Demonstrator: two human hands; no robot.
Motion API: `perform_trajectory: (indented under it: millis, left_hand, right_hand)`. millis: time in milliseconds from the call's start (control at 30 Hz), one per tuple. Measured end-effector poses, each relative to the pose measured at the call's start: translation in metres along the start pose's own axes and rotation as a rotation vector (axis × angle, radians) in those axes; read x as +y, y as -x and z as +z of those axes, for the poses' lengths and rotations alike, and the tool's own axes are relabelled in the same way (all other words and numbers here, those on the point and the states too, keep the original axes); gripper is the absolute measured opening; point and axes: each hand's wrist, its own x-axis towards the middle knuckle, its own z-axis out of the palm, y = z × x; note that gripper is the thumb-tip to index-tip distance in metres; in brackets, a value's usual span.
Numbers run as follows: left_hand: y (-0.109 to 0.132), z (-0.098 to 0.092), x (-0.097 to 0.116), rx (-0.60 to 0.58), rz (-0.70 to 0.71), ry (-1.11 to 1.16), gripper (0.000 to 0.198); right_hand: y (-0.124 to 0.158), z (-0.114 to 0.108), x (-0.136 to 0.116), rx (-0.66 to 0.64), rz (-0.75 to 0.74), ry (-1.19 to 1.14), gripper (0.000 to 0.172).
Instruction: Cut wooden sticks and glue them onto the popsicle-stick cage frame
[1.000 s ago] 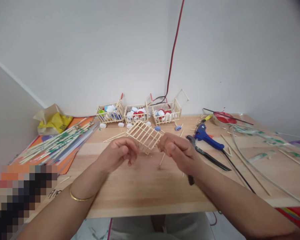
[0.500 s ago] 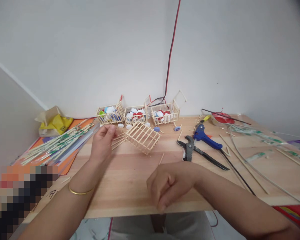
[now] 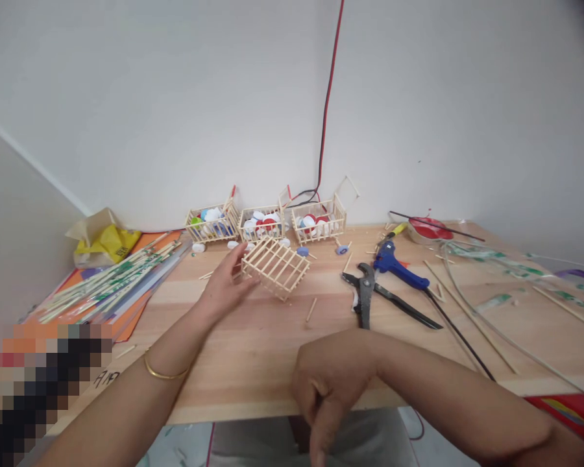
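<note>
A small crate (image 3: 277,266) of thin wooden sticks lies tilted on the table. My left hand (image 3: 226,285) is at its left end, fingers and thumb apart around the near corner. The fingertips are partly hidden behind the sticks. Over the table's front edge hangs my right hand (image 3: 328,389), bent down at the wrist. One finger stretches downward and the rest are curled, partly hidden; nothing shows in it. A short loose stick (image 3: 311,309) lies between the crate and the black-handled cutter (image 3: 366,292).
Three stick carts (image 3: 213,224) filled with bottle caps stand along the wall. A blue glue gun (image 3: 399,267) lies on the right, near a red bowl (image 3: 428,227). Bundled sticks (image 3: 121,279) and a yellow bag (image 3: 109,243) are at the left. Cables and wrappers cross the right side.
My left hand has moved right from the loose sticks to the crate's left end, its fingers spreading. My right hand has dropped lower, a finger now pointing down past the table edge.
</note>
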Motion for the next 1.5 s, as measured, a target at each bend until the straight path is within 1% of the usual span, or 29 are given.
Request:
perform_trajectory:
  millis: [33,67,100,133,167,200,233,300,333,367,400,433,467,533,567,600,667,767,900,967,1033,1133,1200,1267,1367,1433,1500]
  left_hand:
    - [0.000,0.000,-0.001,0.008,-0.006,-0.012,0.074]
    - [0.000,0.000,-0.001,0.019,-0.015,-0.025,0.073]
    - [-0.001,0.000,-0.002,0.030,-0.025,-0.039,0.072]
    - [-0.001,0.000,-0.002,0.043,-0.032,-0.053,0.071]
    - [-0.001,0.000,-0.002,0.054,-0.036,-0.065,0.069]
    - [-0.002,0.000,-0.002,0.062,-0.035,-0.073,0.068]
    - [-0.002,0.000,-0.002,0.067,-0.030,-0.077,0.067]
    - [-0.002,0.001,-0.001,0.080,-0.018,-0.076,0.066]
    - [-0.001,0.001,0.000,0.084,-0.012,-0.072,0.066]
    - [-0.001,0.002,0.001,0.086,-0.006,-0.068,0.066]
    - [0.000,0.002,0.002,0.088,-0.001,-0.065,0.066]
    - [0.000,0.003,0.003,0.089,0.003,-0.065,0.065]
    - [0.001,0.003,0.005,0.089,0.004,-0.065,0.063]
    - [0.002,0.003,0.008,0.083,0.004,-0.069,0.059]
    - [0.003,0.003,0.010,0.082,0.003,-0.069,0.058]
    - [0.004,0.003,0.011,0.080,0.003,-0.066,0.057]
    - [0.004,0.003,0.012,0.078,0.005,-0.059,0.057]
    - [0.005,0.003,0.012,0.077,0.000,-0.064,0.056]
    - [0.002,0.001,0.010,0.075,-0.008,-0.080,0.055]
    - [0.000,-0.002,0.008,0.089,-0.008,-0.079,0.062]
    - [-0.002,-0.005,0.006,0.082,-0.005,-0.056,0.074]
    - [-0.004,-0.009,0.001,-0.014,-0.020,0.051,0.091]
    - [-0.005,-0.011,-0.001,-0.077,-0.043,0.167,0.094]
    - [-0.003,-0.011,0.000,-0.115,-0.065,0.285,0.091]
    - [0.000,-0.011,0.008,-0.136,-0.111,0.363,0.077]
    - [0.002,-0.011,0.015,-0.122,-0.157,0.367,0.072]
    - [0.003,-0.011,0.019,-0.099,-0.204,0.406,0.073]
  right_hand:
    - [0.001,-0.003,-0.001,0.019,-0.076,0.007,0.039]
    - [0.003,-0.007,-0.002,0.068,-0.153,0.017,0.040]
    - [0.005,-0.012,-0.003,0.153,-0.214,0.031,0.037]
    - [0.008,-0.018,-0.004,0.287,-0.243,0.057,0.034]
    - [0.012,-0.023,-0.003,0.453,-0.246,0.090,0.030]
    - [0.016,-0.030,-0.003,0.629,-0.226,0.120,0.028]
    - [0.021,-0.036,-0.001,0.826,-0.174,0.144,0.026]
    - [0.029,-0.047,0.004,1.184,-0.018,0.156,0.028]
    - [0.033,-0.051,0.008,1.304,0.073,0.159,0.029]
    - [0.035,-0.055,0.013,1.378,0.153,0.171,0.029]
    - [0.037,-0.058,0.018,1.409,0.211,0.201,0.032]
    - [0.037,-0.060,0.024,1.408,0.250,0.243,0.042]
    - [0.037,-0.061,0.031,1.380,0.266,0.287,0.058]
    - [0.033,-0.061,0.043,1.276,0.258,0.354,0.091]
    - [0.030,-0.060,0.049,1.237,0.251,0.371,0.102]
    - [0.027,-0.060,0.055,1.211,0.242,0.379,0.109]
    - [0.022,-0.059,0.063,1.199,0.222,0.368,0.114]
    - [0.018,-0.059,0.070,1.202,0.221,0.325,0.113]
    - [0.015,-0.060,0.075,1.193,0.253,0.261,0.102]
    - [0.014,-0.060,0.078,1.197,0.221,0.202,0.099]
    - [0.013,-0.060,0.080,1.202,0.179,0.121,0.098]
    - [0.014,-0.060,0.078,1.173,0.132,-0.050,0.096]
    - [0.015,-0.060,0.073,1.140,0.121,-0.172,0.092]
    - [0.017,-0.060,0.067,1.121,0.126,-0.273,0.086]
    - [0.019,-0.061,0.060,1.121,0.141,-0.361,0.073]
    - [0.020,-0.062,0.058,1.125,0.141,-0.381,0.066]
    - [0.020,-0.063,0.056,1.124,0.117,-0.384,0.063]
